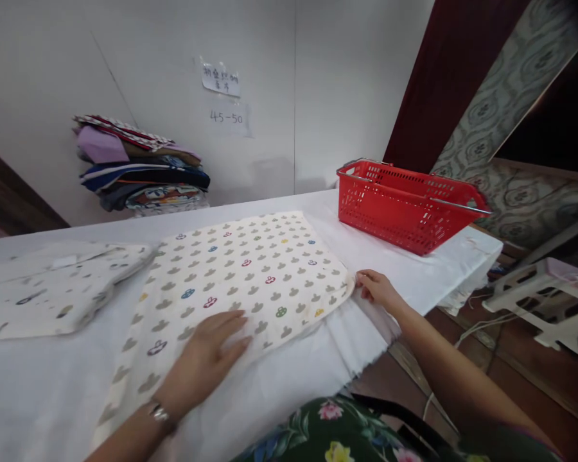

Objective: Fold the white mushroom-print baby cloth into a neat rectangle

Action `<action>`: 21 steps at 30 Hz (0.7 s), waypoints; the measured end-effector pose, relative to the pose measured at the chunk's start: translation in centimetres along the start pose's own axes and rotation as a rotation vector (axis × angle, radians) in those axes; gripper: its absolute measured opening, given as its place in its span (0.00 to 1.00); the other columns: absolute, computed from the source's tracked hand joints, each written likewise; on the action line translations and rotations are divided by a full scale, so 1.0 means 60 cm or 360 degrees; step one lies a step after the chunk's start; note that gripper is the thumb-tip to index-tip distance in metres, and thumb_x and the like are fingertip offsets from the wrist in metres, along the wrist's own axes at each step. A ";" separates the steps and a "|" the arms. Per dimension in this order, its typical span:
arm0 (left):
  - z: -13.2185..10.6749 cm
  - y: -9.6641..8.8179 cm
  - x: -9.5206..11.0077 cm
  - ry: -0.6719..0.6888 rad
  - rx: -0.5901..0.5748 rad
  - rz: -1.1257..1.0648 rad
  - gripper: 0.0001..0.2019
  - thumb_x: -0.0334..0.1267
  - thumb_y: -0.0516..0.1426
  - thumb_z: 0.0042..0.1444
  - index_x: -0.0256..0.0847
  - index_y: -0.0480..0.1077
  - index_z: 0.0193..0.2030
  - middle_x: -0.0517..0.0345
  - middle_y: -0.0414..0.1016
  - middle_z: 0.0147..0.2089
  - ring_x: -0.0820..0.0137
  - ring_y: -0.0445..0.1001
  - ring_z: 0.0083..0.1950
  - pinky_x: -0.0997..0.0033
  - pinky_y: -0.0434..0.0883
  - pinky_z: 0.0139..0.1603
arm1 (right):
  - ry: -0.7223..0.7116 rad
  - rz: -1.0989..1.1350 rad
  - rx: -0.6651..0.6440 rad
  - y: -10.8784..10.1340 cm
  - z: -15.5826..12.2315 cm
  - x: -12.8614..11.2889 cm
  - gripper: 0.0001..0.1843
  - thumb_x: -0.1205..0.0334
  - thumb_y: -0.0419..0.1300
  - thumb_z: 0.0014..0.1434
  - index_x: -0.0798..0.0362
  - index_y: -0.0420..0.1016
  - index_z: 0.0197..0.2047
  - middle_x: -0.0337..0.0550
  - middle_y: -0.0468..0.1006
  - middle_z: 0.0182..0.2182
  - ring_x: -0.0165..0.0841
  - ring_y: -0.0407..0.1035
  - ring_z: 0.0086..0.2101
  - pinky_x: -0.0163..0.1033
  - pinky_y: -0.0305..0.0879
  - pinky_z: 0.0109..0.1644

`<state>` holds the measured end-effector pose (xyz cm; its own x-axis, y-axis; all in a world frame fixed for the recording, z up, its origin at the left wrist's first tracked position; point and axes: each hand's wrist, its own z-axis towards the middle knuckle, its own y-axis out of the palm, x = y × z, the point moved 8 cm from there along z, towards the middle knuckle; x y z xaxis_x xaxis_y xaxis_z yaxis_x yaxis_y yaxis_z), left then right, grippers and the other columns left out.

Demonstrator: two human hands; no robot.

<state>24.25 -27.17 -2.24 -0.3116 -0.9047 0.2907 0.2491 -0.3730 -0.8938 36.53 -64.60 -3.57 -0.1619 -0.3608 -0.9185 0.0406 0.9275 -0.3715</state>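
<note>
Lying flat at the left end of the tabletop [407, 273]: folded off-white cloth [89, 279], dark scattered print, small pale patch on top. Behind it, at the back edge toward the back left corner, stack of folded garments [147, 176], mixed colors, lilac one near the top; base partly hidden. Mushroom-print cloth [243, 266] spread out mid-tabletop, reaching from near the back edge toward the front edge; gray mushrooms plus a few red, blue, green, yellow ones. Left hand [209, 356], bracelet [158, 412] on wrist, palm down on its near side, thumb spread from fingers, gripping nothing. Two handwritten paper notes on the wall above, upper one [221, 78], lower one [228, 118] reading 45-50. Right hand [378, 289] at that cloth's right near corner, by the front edge, thumb and fingertips pinching the corner. Red perforated shopping basket [397, 205] at the back right corner, wire handles folded down on its rim. White plastic stool [553, 289] off the right edge, lower down.
</note>
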 end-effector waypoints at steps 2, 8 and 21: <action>0.032 0.040 0.070 0.0141 -0.0088 -0.0127 0.21 0.53 0.47 0.57 0.47 0.69 0.50 0.57 0.70 0.53 0.62 0.66 0.54 0.57 0.64 0.55 | 0.0025 -0.0009 -0.0026 0.010 0.004 0.001 0.08 0.58 0.55 0.51 0.54 0.70 0.32 0.36 0.71 0.19 0.24 0.61 0.14 0.28 0.53 0.13; 0.151 0.138 0.234 0.0304 -0.0319 -0.0311 0.18 0.51 0.52 0.54 0.43 0.70 0.46 0.52 0.71 0.44 0.63 0.68 0.48 0.61 0.64 0.51 | 0.0023 0.0080 -0.0036 0.016 0.016 0.023 0.08 0.62 0.55 0.49 0.56 0.68 0.33 0.35 0.69 0.15 0.24 0.60 0.13 0.28 0.51 0.13; 0.257 0.185 0.291 -0.0184 -0.0460 -0.0502 0.17 0.44 0.47 0.58 0.39 0.74 0.32 0.53 0.72 0.34 0.68 0.69 0.39 0.69 0.62 0.38 | -0.0149 0.0340 0.0048 0.011 0.016 0.036 0.16 0.55 0.56 0.46 0.54 0.67 0.38 0.31 0.69 0.16 0.23 0.55 0.12 0.29 0.47 0.13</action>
<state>35.74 -50.27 -1.80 -0.2225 -0.7789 0.5863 -0.1137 -0.5766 -0.8091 37.18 -64.85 -5.93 -0.0544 -0.1654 -0.9847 0.0942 0.9809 -0.1700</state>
